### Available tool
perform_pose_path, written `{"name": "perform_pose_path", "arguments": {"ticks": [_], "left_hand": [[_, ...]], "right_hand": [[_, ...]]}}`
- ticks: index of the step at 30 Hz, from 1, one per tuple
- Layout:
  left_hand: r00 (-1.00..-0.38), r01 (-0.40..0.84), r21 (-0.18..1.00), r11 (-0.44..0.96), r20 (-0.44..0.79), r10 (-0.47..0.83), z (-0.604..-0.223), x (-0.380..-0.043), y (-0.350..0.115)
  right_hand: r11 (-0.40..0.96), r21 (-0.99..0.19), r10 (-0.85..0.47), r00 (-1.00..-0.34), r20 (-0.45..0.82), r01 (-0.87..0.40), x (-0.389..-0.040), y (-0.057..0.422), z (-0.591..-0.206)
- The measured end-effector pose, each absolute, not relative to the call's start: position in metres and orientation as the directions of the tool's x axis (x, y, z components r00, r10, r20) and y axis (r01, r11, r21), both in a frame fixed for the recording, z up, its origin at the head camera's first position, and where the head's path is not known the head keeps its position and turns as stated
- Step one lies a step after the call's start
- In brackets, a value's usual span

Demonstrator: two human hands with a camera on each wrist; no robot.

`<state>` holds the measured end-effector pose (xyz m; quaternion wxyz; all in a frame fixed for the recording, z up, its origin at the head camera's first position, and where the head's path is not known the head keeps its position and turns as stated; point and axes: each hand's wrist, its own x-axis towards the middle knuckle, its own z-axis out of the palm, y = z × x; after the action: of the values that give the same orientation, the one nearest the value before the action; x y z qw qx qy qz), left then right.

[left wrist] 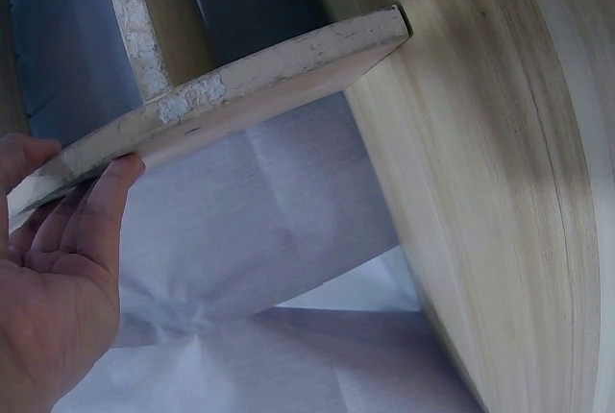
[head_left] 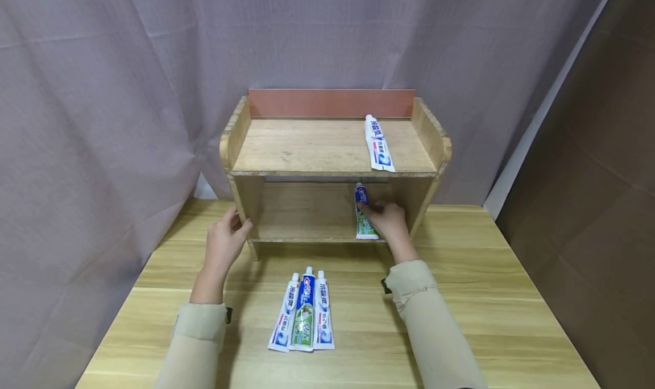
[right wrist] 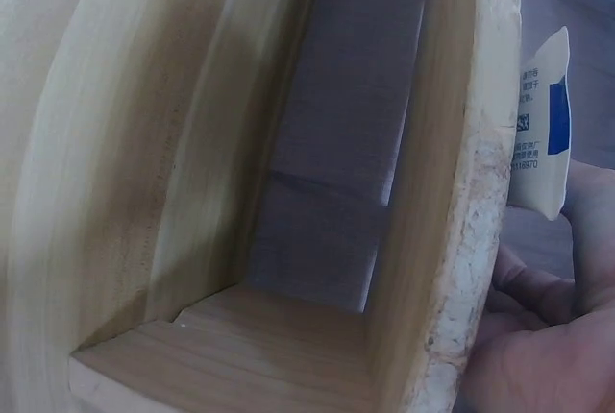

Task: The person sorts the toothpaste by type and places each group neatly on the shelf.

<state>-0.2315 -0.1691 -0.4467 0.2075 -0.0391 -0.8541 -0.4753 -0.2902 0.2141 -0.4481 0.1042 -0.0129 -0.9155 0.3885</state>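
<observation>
A two-tier wooden shelf stands on the table. My left hand grips the edge of its left side panel, thumb on one face and fingers on the other, as the left wrist view shows. On the lower tier, toward the right, my right hand holds a blue-and-green toothpaste tube, cap pointing to the back. Its flat tail end shows past the board edge in the right wrist view; the fingers there are partly hidden. A white toothpaste tube lies on the upper tier, right of centre.
In front of the shelf, a blue-and-green toothpaste tube lies between a left white tube and a right white tube, all on the wooden table. Grey curtain hangs behind the shelf.
</observation>
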Motion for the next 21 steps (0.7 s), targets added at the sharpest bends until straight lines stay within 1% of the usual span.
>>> {"name": "perform_pose_path", "arguments": {"ticks": [4, 11, 16, 21], "left_hand": [[-0.911, 0.262, 0.795, 0.547, 0.391, -0.132, -0.4462, -0.231, -0.169], [-0.911, 0.27, 0.793, 0.546, 0.394, -0.122, -0.4469, -0.2308, -0.17], [-0.909, 0.27, 0.783, 0.56, 0.4, -0.121, -0.4467, -0.2309, -0.1701], [-0.91, 0.271, 0.787, 0.554, 0.397, -0.119, -0.4461, -0.2307, -0.1698]], "right_hand": [[0.697, -0.714, 0.111, -0.974, 0.198, -0.066, -0.2888, 0.2146, -0.4506], [0.662, -0.748, 0.137, -0.973, 0.189, -0.052, -0.2847, 0.2154, -0.4532], [0.66, -0.749, 0.151, -0.966, 0.207, -0.057, -0.2832, 0.2158, -0.4549], [0.645, -0.762, 0.163, -0.966, 0.2, -0.049, -0.2803, 0.2175, -0.4553]]}}
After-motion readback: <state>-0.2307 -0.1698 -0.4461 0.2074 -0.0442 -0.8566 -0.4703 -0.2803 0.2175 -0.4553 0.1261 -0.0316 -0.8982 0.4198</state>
